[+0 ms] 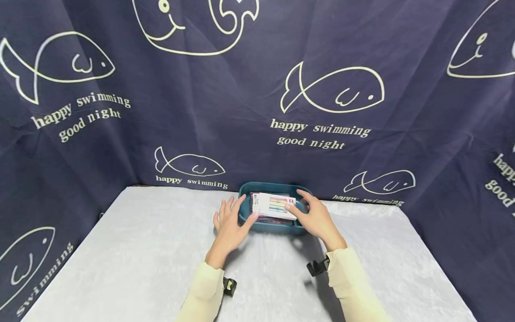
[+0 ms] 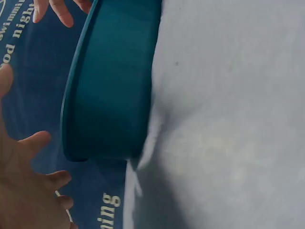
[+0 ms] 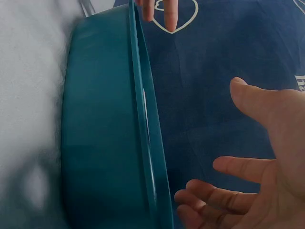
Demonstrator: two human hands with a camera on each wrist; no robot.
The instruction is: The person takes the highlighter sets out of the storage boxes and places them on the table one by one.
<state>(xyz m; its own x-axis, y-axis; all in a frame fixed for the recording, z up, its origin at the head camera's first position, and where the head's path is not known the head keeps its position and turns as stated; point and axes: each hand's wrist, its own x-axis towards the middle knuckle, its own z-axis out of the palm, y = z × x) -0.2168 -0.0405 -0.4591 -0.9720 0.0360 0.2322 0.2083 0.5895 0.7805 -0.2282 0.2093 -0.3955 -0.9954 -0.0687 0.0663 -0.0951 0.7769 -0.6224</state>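
A teal plastic basket (image 1: pixel 267 228) sits at the back of the table, against the curtain. On top inside it lies a white box (image 1: pixel 263 205) printed with pastel-coloured pens, over flat dark red-edged items (image 1: pixel 254 197). My left hand (image 1: pixel 231 228) is spread at the basket's left end, its thumb and forefinger over the rim in the head view. Across from it, my right hand (image 1: pixel 319 219) hovers over the right end, thumb overlapping the box's corner. Both wrist views show the fingers (image 3: pixel 238 167) loosely extended and apart from the basket's outer wall (image 2: pixel 107 95), gripping nothing.
A white cloth (image 1: pixel 161 250) covers the table. Behind and on both sides hangs a navy curtain (image 1: pixel 249 112) with fish drawings and lettering, close behind the basket. Small black camera mounts (image 1: pixel 318 267) sit on both wrists.
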